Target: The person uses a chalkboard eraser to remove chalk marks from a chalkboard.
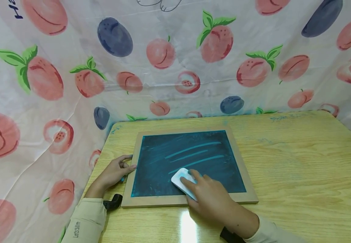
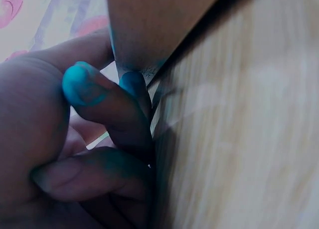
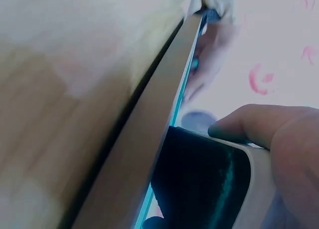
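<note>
A light wooden counter (image 1: pixel 300 162) with visible grain carries faint blue smudges near its far edge and far left corner. Behind and left of it hangs a white sheet (image 1: pixel 42 101) printed with peaches and dark plums.

Eraser (image 1: pixel 182 182) on chalkboard (image 1: pixel 163 165), apparently flat

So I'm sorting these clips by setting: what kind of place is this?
Probably a home or makeshift desk corner: a wooden table, a small framed chalkboard on it, and a fruit-print sheet hung behind.
</note>
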{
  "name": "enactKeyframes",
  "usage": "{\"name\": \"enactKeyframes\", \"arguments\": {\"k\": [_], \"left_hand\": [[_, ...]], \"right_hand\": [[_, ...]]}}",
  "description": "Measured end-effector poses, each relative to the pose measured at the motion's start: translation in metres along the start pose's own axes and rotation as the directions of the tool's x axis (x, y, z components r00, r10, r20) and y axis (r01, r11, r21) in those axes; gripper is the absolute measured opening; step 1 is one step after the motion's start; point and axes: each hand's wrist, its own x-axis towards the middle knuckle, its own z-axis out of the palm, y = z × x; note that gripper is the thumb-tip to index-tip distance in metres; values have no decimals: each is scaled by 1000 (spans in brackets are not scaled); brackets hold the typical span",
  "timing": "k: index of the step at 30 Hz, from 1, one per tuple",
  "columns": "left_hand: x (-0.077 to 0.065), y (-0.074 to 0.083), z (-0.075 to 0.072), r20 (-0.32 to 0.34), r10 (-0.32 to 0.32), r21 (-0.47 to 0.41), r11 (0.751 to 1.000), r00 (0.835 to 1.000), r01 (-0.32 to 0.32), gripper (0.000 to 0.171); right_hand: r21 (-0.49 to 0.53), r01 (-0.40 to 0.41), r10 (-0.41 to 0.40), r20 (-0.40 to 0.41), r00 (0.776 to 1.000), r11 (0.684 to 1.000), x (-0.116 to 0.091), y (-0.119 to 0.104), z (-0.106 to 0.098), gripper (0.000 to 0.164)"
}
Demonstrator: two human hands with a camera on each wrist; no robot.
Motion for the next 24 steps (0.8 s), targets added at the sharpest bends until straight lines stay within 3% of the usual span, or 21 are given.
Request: {"name": "enactKeyframes", "arguments": {"k": [5,14,24], "left_hand": [[0,2,1,-3,0,-1,1000,1000,0,70],[1,0,1,-10,-7,16,1000,1000,7,71],[1,0,1,-8,4,17,1000,1000,-4,71]], "right_hand": [[-38,-89,88,-30,996,995,-7,26,-8,54],[-103,-162,148,-126,981,981,-28,73,-20,53],[-93,-198,185,-132,974,976,-37,83,-23,51]]}}
